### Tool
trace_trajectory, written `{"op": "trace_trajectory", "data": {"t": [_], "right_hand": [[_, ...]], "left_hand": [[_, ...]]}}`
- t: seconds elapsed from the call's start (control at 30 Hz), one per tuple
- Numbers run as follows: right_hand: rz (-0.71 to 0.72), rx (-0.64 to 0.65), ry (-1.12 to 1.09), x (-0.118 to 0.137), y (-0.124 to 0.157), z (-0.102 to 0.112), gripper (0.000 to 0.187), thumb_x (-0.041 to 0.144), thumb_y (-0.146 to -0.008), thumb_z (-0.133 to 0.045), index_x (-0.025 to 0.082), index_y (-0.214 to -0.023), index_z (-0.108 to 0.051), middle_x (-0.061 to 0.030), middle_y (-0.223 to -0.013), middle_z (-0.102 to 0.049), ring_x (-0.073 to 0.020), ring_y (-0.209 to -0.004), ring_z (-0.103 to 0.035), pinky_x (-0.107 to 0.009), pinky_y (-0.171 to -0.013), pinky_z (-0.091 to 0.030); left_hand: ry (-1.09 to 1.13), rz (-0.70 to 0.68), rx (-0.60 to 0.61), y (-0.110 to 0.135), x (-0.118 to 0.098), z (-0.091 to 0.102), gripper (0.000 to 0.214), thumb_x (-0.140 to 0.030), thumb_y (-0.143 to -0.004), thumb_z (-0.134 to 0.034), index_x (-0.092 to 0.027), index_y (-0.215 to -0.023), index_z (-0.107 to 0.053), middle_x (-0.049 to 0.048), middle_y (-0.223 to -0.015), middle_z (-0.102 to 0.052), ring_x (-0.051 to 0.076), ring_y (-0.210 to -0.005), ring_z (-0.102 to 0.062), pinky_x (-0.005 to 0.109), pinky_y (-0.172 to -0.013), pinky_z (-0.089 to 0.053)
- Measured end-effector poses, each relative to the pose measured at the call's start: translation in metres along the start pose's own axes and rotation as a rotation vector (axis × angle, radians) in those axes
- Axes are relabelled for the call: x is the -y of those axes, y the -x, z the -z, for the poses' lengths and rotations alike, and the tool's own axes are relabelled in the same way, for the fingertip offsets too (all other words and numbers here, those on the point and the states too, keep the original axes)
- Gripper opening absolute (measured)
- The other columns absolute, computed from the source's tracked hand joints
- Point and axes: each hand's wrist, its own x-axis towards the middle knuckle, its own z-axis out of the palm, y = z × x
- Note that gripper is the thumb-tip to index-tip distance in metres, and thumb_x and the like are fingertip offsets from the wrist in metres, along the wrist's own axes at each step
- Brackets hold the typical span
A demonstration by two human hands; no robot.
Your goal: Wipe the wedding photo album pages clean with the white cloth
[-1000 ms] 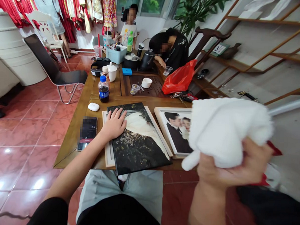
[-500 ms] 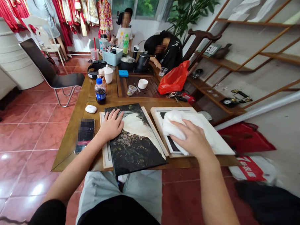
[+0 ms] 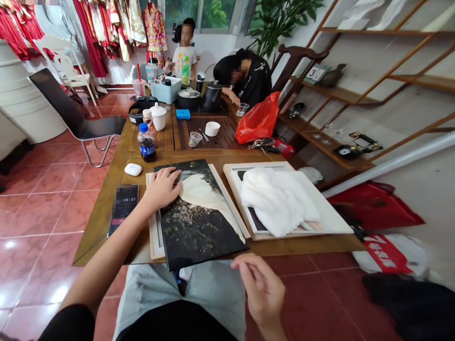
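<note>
My left hand [image 3: 162, 189] lies flat with fingers spread on the upper left of a dark picture panel [image 3: 202, 235], printed with a pale gown-like shape. That panel rests at a slant over a light wooden frame [image 3: 157, 243], and its lower corner juts past the table edge. Low in front of the table, near the panel's lower right corner, my right hand [image 3: 262, 290] is loosely curled, thumb and forefinger apart, with nothing visible in it. A crumpled white cloth [image 3: 277, 200] lies on a second pale frame [image 3: 338, 229] to the right.
On the wooden table [image 3: 97, 225] are a phone [image 3: 123, 211], a white earbud case [image 3: 133, 169], a cola bottle [image 3: 146, 144], a white cup [image 3: 212, 129] and a red plastic bag [image 3: 258, 119]. One person leans on the table's far side; another is behind it. Shelves stand right.
My right hand has let go of the white cloth and moved down and left to the table's front edge. The cloth stays on the right frame. My left hand remains on the panel.
</note>
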Motion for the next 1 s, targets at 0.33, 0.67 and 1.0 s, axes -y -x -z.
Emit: {"op": "trace_trajectory", "data": {"t": [0.33, 0.67, 1.0], "right_hand": [[-0.641, -0.165, -0.593, -0.004, 0.027, -0.039, 0.033, 0.046, -0.083, -0.078, 0.023, -0.088, -0.055, -0.0005, -0.079, -0.073, -0.0208, -0.075, -0.074, -0.034, -0.067, -0.063], [-0.778, -0.151, -0.720, 0.011, 0.020, -0.059, 0.053, 0.045, -0.077, -0.083, 0.024, -0.121, -0.060, 0.0011, -0.088, -0.072, -0.0159, -0.072, -0.070, -0.035, -0.068, -0.066], [-0.742, -0.169, -0.676, 0.017, 0.021, -0.060, 0.069, 0.044, -0.078, -0.083, 0.028, -0.139, -0.055, 0.0014, -0.087, -0.073, -0.0182, -0.073, -0.070, -0.034, -0.064, -0.065]], "left_hand": [[-0.140, 0.048, 0.075, -0.059, 0.003, 0.006, 0.051, -0.041, -0.106, -0.036, -0.017, -0.148, -0.053, 0.0171, -0.148, -0.055, 0.035, -0.139, -0.049, 0.054, -0.114, -0.039], [-0.107, 0.053, 0.169, -0.080, 0.011, 0.001, 0.048, -0.045, -0.107, -0.029, -0.017, -0.129, -0.062, 0.0176, -0.135, -0.064, 0.034, -0.129, -0.060, 0.047, -0.105, -0.047], [-0.071, 0.057, 0.094, -0.075, 0.002, 0.014, 0.044, -0.042, -0.106, -0.034, -0.020, -0.125, -0.066, 0.0164, -0.128, -0.065, 0.034, -0.125, -0.060, 0.053, -0.105, -0.047]]}}
